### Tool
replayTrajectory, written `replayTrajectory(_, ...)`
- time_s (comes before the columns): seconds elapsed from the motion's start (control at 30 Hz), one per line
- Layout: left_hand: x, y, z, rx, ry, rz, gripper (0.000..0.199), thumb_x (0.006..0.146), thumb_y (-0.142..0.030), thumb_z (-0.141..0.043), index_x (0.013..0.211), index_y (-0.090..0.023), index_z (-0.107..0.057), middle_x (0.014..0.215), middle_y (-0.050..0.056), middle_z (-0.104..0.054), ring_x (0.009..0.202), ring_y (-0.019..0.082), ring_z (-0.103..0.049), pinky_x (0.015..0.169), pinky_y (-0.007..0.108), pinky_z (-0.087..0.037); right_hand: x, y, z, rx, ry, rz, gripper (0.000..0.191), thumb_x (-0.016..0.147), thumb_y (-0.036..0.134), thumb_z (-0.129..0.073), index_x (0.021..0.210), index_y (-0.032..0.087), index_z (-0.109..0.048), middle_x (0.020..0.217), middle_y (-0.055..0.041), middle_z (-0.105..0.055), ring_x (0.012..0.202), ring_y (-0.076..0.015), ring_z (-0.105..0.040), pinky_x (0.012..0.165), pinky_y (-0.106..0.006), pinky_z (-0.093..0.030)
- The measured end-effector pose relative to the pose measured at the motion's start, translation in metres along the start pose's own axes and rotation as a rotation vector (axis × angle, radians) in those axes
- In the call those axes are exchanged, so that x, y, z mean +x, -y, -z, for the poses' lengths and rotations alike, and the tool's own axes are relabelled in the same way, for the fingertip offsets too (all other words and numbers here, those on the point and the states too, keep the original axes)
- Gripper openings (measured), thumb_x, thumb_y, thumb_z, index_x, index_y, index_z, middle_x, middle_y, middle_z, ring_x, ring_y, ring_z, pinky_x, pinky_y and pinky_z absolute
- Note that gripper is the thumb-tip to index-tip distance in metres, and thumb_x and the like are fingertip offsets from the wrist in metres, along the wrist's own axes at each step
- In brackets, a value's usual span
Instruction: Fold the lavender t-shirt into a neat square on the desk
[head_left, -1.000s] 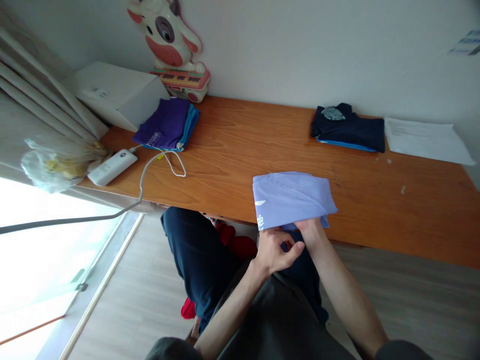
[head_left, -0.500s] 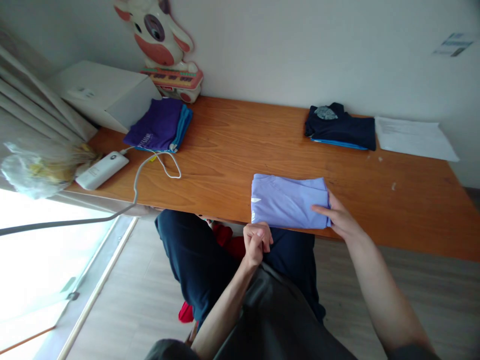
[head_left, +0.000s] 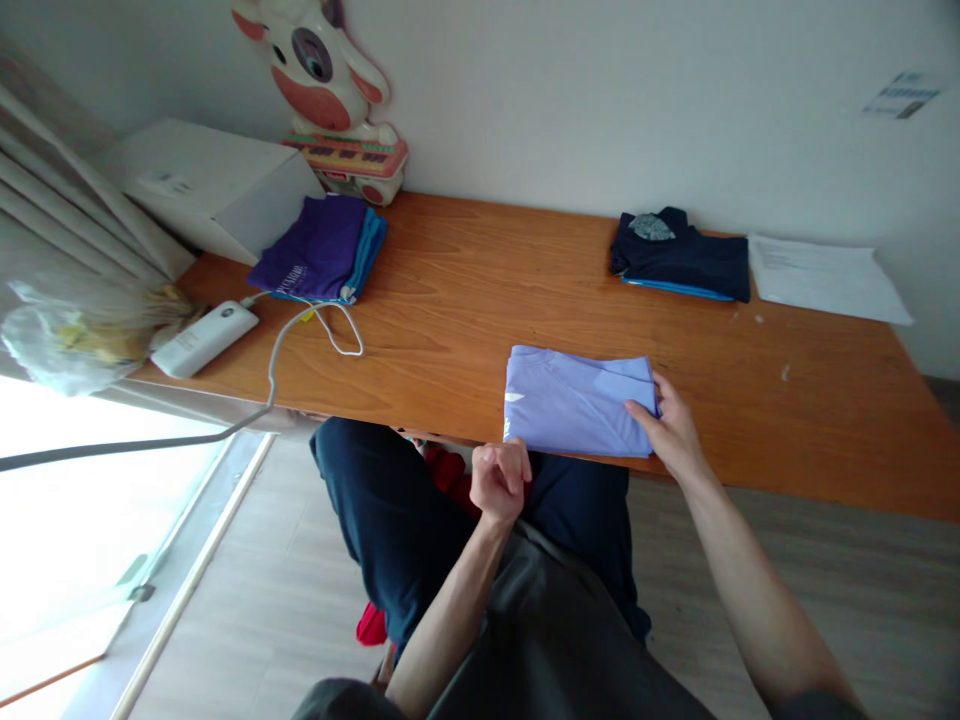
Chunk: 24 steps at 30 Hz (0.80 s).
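Lavender shirt point(head_left: 574, 402) lies folded, long axis along desk edge point(head_left: 750, 485); right hand point(head_left: 671, 430) fingers spread on it; left hand point(head_left: 499, 480) fisted.

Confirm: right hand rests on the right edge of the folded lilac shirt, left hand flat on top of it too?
Not quite. The right hand does rest on the right edge of the folded lilac shirt, but the left hand is a loose fist below the desk edge, off the shirt. The head view shows it.
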<state>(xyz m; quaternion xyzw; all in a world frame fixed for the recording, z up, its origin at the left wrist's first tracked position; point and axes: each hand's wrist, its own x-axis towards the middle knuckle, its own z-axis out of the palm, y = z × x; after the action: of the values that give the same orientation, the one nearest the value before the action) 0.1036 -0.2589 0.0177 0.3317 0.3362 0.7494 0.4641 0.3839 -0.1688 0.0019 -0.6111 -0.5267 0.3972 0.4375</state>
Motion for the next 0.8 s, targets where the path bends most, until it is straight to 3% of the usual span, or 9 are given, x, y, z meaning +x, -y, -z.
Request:
replayTrajectory(0.13,0.013,-0.019,-0.002,-0.346,-0.223,0.148,0.077,0.107,-0.058,-0.056,0.048,-0.023,-0.020,0.039,-0.004,-0.014,0.044,0.010,-0.031,0.049,0.026,-0.033,0.001,-0.003,-0.003,-0.007,0.010,0.010,0.086,0.087,0.052,-0.090,0.160,0.023,-0.057,0.135,-0.0155,-0.082,0.121,-0.0359,-0.080,0.117,-0.058,-0.057)
replayTrajectory(0.27,0.016,-0.026,0.002,-0.570,-0.331,0.298,0.079,0.096,-0.056,-0.071,0.050,-0.022,-0.017,0.042,-0.005,-0.013,0.048,0.010,-0.033,0.051,0.021,-0.037,0.001,-0.006,-0.003,-0.043,0.010,0.036,0.087,0.088,0.053,-0.088,0.162,0.021,-0.055,0.134,-0.0155,-0.082,0.120,-0.0363,-0.080,0.113,-0.057,-0.060)
replayTrajectory(0.37,0.016,-0.026,0.004,-0.624,-0.381,0.300,0.077,0.094,-0.051,-0.073,0.052,-0.022,-0.016,0.043,-0.006,-0.012,0.047,0.009,-0.032,0.051,0.020,-0.037,-0.001,-0.003,0.002,-0.127,0.016,0.073,0.085,0.093,0.054,-0.083,0.165,0.020,-0.054,0.127,-0.0159,-0.084,0.115,-0.0360,-0.082,0.111,-0.056,-0.061)
replayTrajectory(0.53,0.020,-0.027,0.007,-0.646,-0.431,0.321,0.075,0.093,-0.047,-0.074,0.055,-0.022,-0.013,0.044,-0.007,-0.012,0.047,0.008,-0.033,0.052,0.019,-0.039,-0.005,0.003,0.013,-0.264,0.039,0.157,0.065,0.099,0.055,-0.075,0.154,0.021,-0.067,0.142,-0.0166,-0.079,0.126,-0.0347,-0.078,0.117,-0.051,-0.056)
replayTrajectory(0.7,0.016,-0.026,0.006,-0.665,-0.386,0.325,0.073,0.094,-0.049,-0.072,0.053,-0.022,-0.018,0.043,-0.006,-0.014,0.048,0.009,-0.034,0.052,0.019,-0.037,-0.005,0.007,0.013,-0.243,0.019,0.143,0.074,0.096,0.057,-0.077,0.157,0.018,-0.064,0.143,-0.0187,-0.078,0.128,-0.0362,-0.077,0.113,-0.049,-0.059)
replayTrajectory(0.8,0.010,-0.021,0.000,-0.586,-0.341,0.259,0.071,0.098,-0.051,-0.068,0.050,-0.022,-0.025,0.042,-0.004,-0.016,0.047,0.010,-0.034,0.051,0.022,-0.035,-0.006,0.009,0.010,-0.212,-0.006,0.153,0.077,0.096,0.057,-0.078,0.160,0.019,-0.061,0.144,-0.0198,-0.077,0.123,-0.0355,-0.079,0.111,-0.049,-0.061)
